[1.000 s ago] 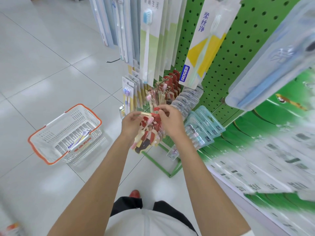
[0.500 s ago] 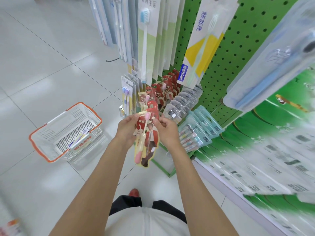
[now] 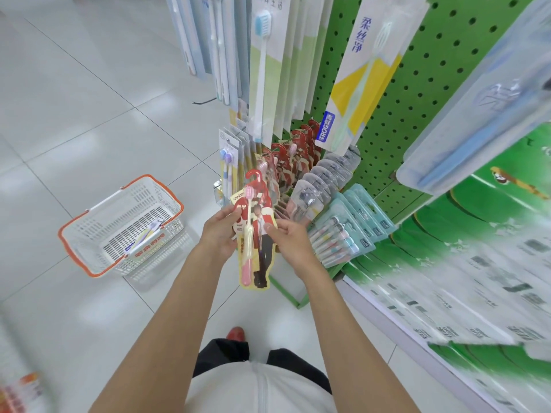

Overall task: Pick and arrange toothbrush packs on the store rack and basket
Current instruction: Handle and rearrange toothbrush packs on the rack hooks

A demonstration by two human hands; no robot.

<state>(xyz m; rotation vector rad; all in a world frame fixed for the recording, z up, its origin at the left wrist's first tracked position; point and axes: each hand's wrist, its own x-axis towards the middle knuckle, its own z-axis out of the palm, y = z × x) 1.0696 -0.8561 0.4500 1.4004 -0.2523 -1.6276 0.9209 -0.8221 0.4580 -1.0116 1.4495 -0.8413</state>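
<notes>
Toothbrush pack (image 3: 258, 248) upright between left hand (image 3: 219, 235) and right hand (image 3: 290, 242), its side edges in both hands' pinch.

A yellow card toothbrush pack (image 3: 258, 260) with a red hook and a pink brush is held upright in front of the green perforated metal rack (image 3: 417, 84). The left grip (image 3: 220, 235) pinches its left edge near the top, thumb on the front. The right grip (image 3: 293, 241) pinches the right edge at about the same height. Matching red-hooked packs (image 3: 298, 150) hang on pegs just behind, with pale teal blister multi-packs (image 3: 354, 225) to their right. On the white tiled floor (image 3: 74, 99) to the left stands a white plastic basket (image 3: 98, 216) with an orange rim, holding a purple-and-yellow pack (image 3: 144, 236).
</notes>
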